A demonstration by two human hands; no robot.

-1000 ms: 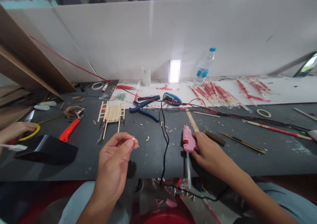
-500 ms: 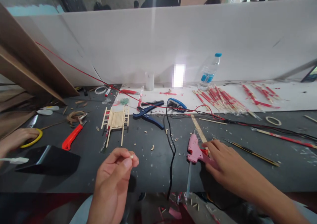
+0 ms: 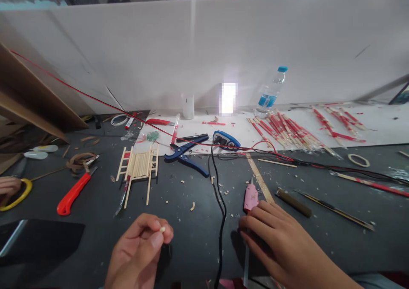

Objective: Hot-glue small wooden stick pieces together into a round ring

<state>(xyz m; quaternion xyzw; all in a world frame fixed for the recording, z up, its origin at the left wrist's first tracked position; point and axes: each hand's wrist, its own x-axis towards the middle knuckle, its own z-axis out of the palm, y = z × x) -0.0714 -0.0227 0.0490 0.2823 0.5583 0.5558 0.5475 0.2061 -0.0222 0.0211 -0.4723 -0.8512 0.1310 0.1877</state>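
My left hand is closed in a pinch, with the pale end of a small wooden stick showing between thumb and fingertips. Most of that stick is hidden by the fingers. Over at the right, my right hand has its fingers curled over the pink hot glue gun, covering its handle. The gun lies on the table, nozzle pointing away, with a clear glue stick coming out of its back. A small chair-like frame of wooden sticks stands beyond my left hand.
Blue cutters and a black cable lie mid-table. A red-handled knife and black box are left, near another person's hand with yellow-handled scissors. Red-wrapped sticks and a bottle stand behind.
My right hand has moved left and closer over the glue gun, uncovering a dark brown rod. My left hand still pinches the stick. The whole view has shifted slightly.
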